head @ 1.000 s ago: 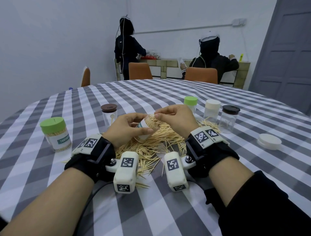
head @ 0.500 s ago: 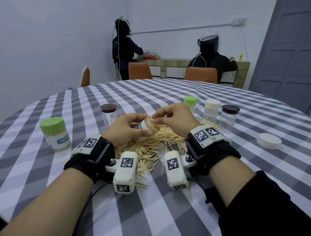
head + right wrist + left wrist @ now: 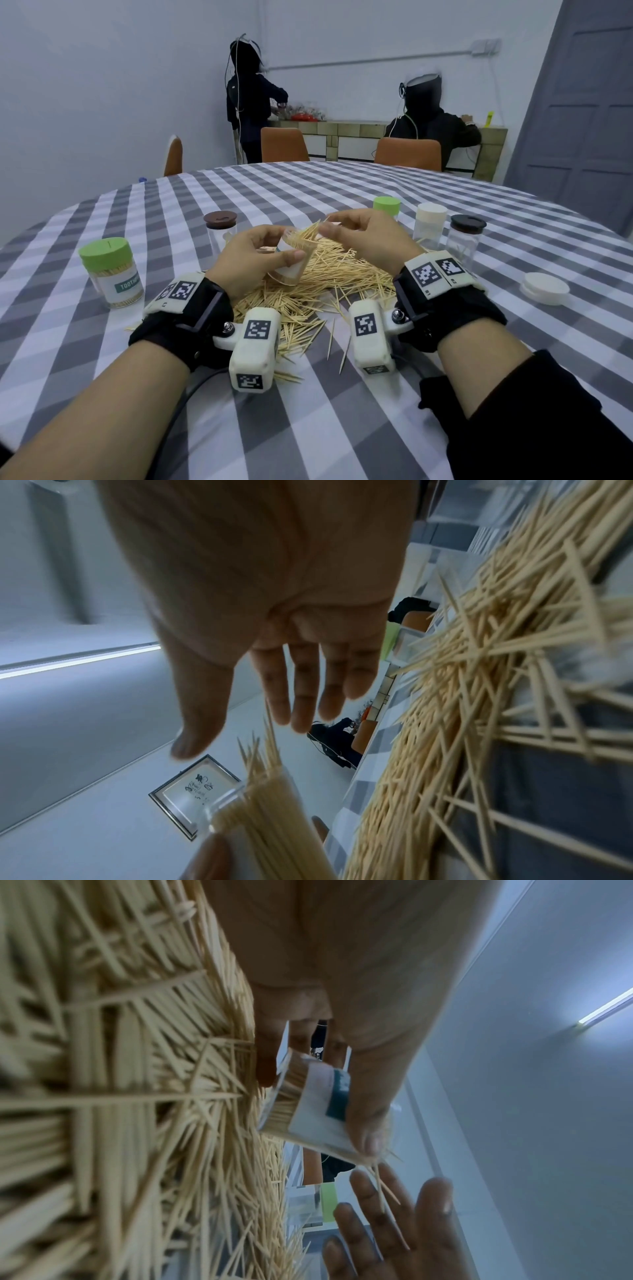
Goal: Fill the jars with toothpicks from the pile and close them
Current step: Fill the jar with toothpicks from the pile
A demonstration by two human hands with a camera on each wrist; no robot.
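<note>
My left hand (image 3: 274, 245) grips a clear jar (image 3: 291, 263) with a white label, tilted with its mouth to the right and packed with toothpicks. Several toothpicks stick out of the mouth. My right hand (image 3: 337, 229) hovers at that mouth with its fingers straight and its fingertips touching the protruding tips. The right wrist view shows the right hand (image 3: 291, 691) spread above the jar (image 3: 260, 813). In the left wrist view the thumb and fingers of the left hand (image 3: 325, 1069) clasp the jar (image 3: 315, 1118). The toothpick pile (image 3: 329, 284) lies under both hands.
A full green-lidded jar (image 3: 109, 274) stands at the left and a brown-lidded jar (image 3: 221, 229) behind my left hand. Green-lidded (image 3: 386, 205), white-lidded (image 3: 430, 222) and dark-lidded (image 3: 466, 236) jars stand at the right. A loose white lid (image 3: 544, 287) lies farther right. Two persons work at the back counter.
My right hand has eased back slightly from the jar's mouth. A few toothpicks now stick out farther. The left hand keeps the jar in place.
</note>
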